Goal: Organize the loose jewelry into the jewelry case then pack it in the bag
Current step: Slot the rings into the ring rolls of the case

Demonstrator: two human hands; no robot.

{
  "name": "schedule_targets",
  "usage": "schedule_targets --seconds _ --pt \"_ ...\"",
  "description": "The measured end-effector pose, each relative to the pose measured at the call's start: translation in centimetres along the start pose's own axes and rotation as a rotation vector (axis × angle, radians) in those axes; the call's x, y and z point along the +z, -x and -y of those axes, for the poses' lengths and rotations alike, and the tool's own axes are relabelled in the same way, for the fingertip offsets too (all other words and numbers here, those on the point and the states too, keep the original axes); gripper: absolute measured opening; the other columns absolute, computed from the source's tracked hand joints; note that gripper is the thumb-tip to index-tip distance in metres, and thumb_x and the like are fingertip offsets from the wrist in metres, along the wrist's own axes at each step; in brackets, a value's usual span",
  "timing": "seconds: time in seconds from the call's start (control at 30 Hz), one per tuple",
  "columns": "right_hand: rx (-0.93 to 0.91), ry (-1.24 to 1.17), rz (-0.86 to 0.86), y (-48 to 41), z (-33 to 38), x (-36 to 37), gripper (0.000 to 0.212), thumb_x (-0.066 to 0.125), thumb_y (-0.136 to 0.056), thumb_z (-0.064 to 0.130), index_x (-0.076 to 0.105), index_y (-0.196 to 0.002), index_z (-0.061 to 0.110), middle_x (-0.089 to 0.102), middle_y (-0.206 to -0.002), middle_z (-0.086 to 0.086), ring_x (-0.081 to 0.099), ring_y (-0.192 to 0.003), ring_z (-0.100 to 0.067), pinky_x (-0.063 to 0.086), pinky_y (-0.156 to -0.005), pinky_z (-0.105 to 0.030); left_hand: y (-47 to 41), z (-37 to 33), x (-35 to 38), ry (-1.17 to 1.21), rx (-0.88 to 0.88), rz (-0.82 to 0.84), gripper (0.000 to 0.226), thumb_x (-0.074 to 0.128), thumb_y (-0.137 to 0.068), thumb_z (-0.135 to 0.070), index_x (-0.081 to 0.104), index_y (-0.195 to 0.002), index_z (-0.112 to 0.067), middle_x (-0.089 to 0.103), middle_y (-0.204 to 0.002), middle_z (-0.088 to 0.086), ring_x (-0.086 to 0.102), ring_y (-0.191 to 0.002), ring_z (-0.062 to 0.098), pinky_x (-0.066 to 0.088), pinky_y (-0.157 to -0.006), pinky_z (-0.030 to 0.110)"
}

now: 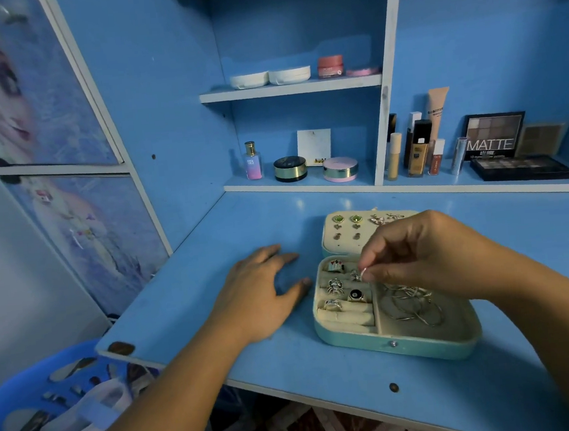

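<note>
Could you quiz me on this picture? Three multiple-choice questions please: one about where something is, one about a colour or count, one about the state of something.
1. Where does the left hand rest?
A. Inside the jewelry case
B. Flat on the desk, left of the case
C. On the upper shelf

2. What colour is the outside of the jewelry case?
A. Red
B. Black
C. Teal

3. What is the right hand doing?
A. Pinching a small silver piece over the ring rolls
B. Lying open and empty on the desk
C. Gripping a perfume bottle

Answers:
1 B: the palm lies on the blue desk, with the thumb tip close to the case's left edge.
2 C: its outer wall is teal, and the lining is cream.
3 A: thumb and forefinger close on the small silver piece above the ring rolls.
</note>
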State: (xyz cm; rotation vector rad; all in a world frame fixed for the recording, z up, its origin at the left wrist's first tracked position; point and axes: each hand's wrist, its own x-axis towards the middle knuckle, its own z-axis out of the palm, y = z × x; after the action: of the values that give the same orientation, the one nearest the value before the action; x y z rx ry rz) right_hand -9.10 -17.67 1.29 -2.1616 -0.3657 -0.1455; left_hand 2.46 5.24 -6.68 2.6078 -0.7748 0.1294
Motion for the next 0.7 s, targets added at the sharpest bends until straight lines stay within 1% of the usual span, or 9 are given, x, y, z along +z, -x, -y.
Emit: schedule_targets --seconds 0.07,0.13,0.2,0.3,0.37,0.43,0.5,0.57,0.7 --pt "0.048 0.000 0.084 0.2 0.1 -0.1 0.013 0.078 -0.070 0.024 0.076 -0.082 0.020 0.074 -0.077 0.003 0.070 -0.073 -0.015 0.058 -0.071 -0.028 0.1 0.1 0.1 0.019 -0.013 -0.002 0.072 0.040 -0.076 -0.077 0.049 -0.137 -0.040 0.037 -0.151 -0.013 0.035 -0.139 0.013 0.027 -0.117 0.034" --pt "0.075 -0.012 0.140 0.3 0.3 0.0 0.012 0.080 -0.071 0.017 0.075 -0.082 0.019 0.074 -0.078 0.003 0.071 -0.075 -0.013 0.057 -0.072 -0.025 0.1 0.1 0.1 0.031 -0.018 -0.004 0.070 0.043 -0.076 -0.075 0.049 -0.137 -0.040 0.036 -0.151 -0.014 0.035 -0.139 0.013 0.026 -0.117 0.033" --pt "0.089 -0.005 0.184 0.3 0.5 0.3 0.012 0.080 -0.072 0.014 0.075 -0.082 0.017 0.074 -0.077 0.002 0.069 -0.072 -0.010 0.054 -0.069 -0.021 0.1 0.1 0.1 0.034 -0.024 -0.008 0.070 0.044 -0.077 -0.075 0.048 -0.137 -0.041 0.036 -0.151 -0.015 0.034 -0.139 0.012 0.026 -0.117 0.032" --pt "0.091 0.088 0.238 0.2 0.8 0.8 0.010 0.080 -0.074 0.020 0.074 -0.082 0.022 0.073 -0.077 0.008 0.069 -0.075 -0.007 0.055 -0.073 -0.023 0.1 0.2 0.1 0.042 -0.027 -0.004 0.072 0.042 -0.074 -0.077 0.048 -0.137 -0.042 0.036 -0.151 -0.015 0.035 -0.138 0.013 0.027 -0.117 0.033" --pt "0.089 0.122 0.253 0.1 1.0 1.1 0.009 0.079 -0.075 0.022 0.075 -0.082 0.024 0.073 -0.078 0.011 0.068 -0.076 -0.005 0.054 -0.075 -0.022 0.1 0.2 0.1 0.051 -0.035 0.001 0.072 0.041 -0.074 -0.078 0.048 -0.136 -0.043 0.036 -0.151 -0.016 0.034 -0.138 0.012 0.027 -0.116 0.033" --pt "0.076 0.144 0.268 0.2 1.2 1.2 0.007 0.079 -0.076 0.023 0.075 -0.082 0.024 0.073 -0.077 0.013 0.067 -0.075 -0.003 0.050 -0.070 -0.015 0.1 0.2 0.1 0.051 -0.039 -0.002 0.071 0.042 -0.074 -0.077 0.048 -0.136 -0.043 0.035 -0.151 -0.016 0.034 -0.138 0.012 0.027 -0.117 0.033" --pt "0.068 0.183 0.278 0.2 1.4 1.3 0.005 0.078 -0.077 0.023 0.075 -0.081 0.025 0.072 -0.076 0.016 0.066 -0.074 -0.001 0.045 -0.066 -0.010 0.2 0.1 0.1 0.045 -0.034 -0.006 0.065 0.048 -0.078 -0.073 0.049 -0.136 -0.042 0.035 -0.151 -0.015 0.034 -0.139 0.011 0.025 -0.117 0.032" --pt "0.069 0.227 0.278 0.3 1.3 1.4 0.005 0.078 -0.077 0.025 0.075 -0.081 0.027 0.071 -0.075 0.019 0.064 -0.074 0.000 0.044 -0.066 -0.010 0.2 0.1 0.0 0.043 -0.032 -0.004 0.063 0.049 -0.080 -0.071 0.049 -0.136 -0.042 0.035 -0.152 -0.015 0.033 -0.139 0.011 0.024 -0.117 0.031" --pt "0.078 0.267 0.268 0.2 1.0 1.5 0.008 0.079 -0.076 0.029 0.075 -0.083 0.029 0.070 -0.077 0.021 0.064 -0.078 0.002 0.049 -0.071 -0.015 0.2 0.0 -0.1 0.045 -0.033 0.006 0.069 0.043 -0.075 -0.075 0.048 -0.136 -0.043 0.035 -0.151 -0.017 0.033 -0.139 0.010 0.024 -0.117 0.031"
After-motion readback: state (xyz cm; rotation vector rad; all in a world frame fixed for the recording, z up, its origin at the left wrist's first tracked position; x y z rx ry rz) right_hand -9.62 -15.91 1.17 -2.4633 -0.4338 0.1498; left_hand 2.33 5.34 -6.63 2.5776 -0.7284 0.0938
